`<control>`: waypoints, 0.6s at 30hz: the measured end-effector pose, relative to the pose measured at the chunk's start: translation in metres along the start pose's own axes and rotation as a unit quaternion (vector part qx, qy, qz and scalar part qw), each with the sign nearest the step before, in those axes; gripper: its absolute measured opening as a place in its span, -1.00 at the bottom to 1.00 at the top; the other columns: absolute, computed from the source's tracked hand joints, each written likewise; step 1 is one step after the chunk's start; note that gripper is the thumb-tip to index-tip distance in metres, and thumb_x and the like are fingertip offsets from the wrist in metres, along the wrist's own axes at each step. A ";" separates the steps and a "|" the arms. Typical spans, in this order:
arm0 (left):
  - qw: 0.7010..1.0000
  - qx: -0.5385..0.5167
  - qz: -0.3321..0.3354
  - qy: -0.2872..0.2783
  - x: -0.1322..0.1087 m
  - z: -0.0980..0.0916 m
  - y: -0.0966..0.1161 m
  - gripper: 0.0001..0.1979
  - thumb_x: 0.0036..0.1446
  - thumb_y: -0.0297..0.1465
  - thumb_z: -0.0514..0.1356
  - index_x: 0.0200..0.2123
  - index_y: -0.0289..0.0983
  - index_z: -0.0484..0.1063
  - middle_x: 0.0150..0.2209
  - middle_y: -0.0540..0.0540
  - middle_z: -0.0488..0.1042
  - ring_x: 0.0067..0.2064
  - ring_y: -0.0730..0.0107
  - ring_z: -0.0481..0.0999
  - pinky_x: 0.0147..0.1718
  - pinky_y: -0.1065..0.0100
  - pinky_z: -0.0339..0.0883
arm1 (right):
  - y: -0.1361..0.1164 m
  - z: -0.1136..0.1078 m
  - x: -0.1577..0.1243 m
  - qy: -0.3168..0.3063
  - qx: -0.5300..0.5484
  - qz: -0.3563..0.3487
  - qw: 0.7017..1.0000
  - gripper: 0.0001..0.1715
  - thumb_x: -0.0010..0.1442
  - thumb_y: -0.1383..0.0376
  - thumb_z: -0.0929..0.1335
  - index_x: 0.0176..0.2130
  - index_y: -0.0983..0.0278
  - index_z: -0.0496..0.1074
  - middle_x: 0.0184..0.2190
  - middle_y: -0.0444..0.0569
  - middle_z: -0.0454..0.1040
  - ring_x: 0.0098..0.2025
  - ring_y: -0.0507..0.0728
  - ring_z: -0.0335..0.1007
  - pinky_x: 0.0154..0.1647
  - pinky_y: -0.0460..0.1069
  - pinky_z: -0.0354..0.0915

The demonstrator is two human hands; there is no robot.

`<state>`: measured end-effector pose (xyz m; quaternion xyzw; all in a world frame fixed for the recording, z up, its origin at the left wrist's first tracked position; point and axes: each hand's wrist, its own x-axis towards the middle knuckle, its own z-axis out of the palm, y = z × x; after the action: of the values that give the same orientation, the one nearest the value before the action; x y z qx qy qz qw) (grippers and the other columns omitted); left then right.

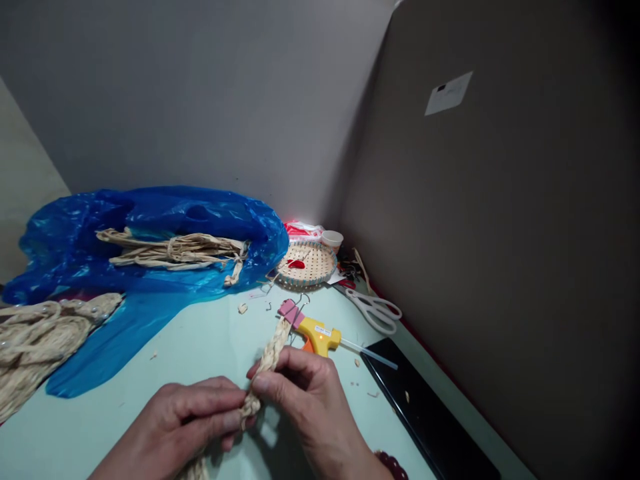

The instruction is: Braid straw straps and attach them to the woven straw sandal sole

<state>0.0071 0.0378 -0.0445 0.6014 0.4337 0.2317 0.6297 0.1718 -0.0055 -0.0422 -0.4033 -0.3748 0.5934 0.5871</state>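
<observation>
A pale braid of straw-like fibre slants across the table in front of me. My left hand pinches its lower stretch between thumb and fingers. Just above that, my right hand grips the same braid, thumb on top. At the far end of the braid sits a pink binder clip with wire handles. Right behind it lies a yellow glue gun with a clear glue stick in its back. More of the braid shows below my left hand, partly hidden.
A blue plastic bag holds a bundle of dried fibre strands. Braided work with beads lies at left. A woven basket, a white cup, scissors and a black flat object line the right side.
</observation>
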 end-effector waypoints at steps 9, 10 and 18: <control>0.995 0.025 -0.060 0.073 -0.011 0.005 0.017 -0.86 -0.22 -0.29 0.41 -0.55 -0.23 0.62 -0.51 -0.03 0.52 -0.41 0.33 0.41 -0.44 0.41 0.24 | 0.001 -0.005 -0.003 0.018 -0.003 0.020 1.000 -0.84 0.06 0.27 0.50 -0.47 0.31 0.54 -0.48 -0.16 0.47 -0.40 0.00 0.27 -0.28 -0.09 0.19; 0.994 -0.001 -0.065 0.087 -0.012 0.008 0.018 -0.83 -0.24 -0.30 0.42 -0.50 -0.23 0.61 -0.52 -0.01 0.54 -0.42 0.34 0.43 -0.44 0.42 0.24 | 0.001 -0.005 -0.003 0.014 0.002 0.019 1.000 -0.84 0.07 0.26 0.50 -0.45 0.31 0.54 -0.47 -0.17 0.47 -0.40 -0.01 0.27 -0.28 -0.09 0.19; 0.990 -0.072 -0.021 0.121 -0.012 0.010 0.016 -0.73 -0.27 -0.39 0.42 -0.53 -0.24 0.37 -0.67 0.12 0.42 -0.56 0.53 0.29 -0.52 0.50 0.09 | -0.003 -0.007 -0.004 -0.092 -0.048 0.036 0.994 -0.81 0.07 0.22 0.52 -0.36 0.28 0.55 -0.43 -0.14 0.47 -0.37 0.02 0.33 -0.28 -0.08 0.23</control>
<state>0.0124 0.0249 -0.0270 0.5125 0.5013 0.3198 0.6194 0.1795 -0.0100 -0.0424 -0.3878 -0.4402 0.6301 0.5087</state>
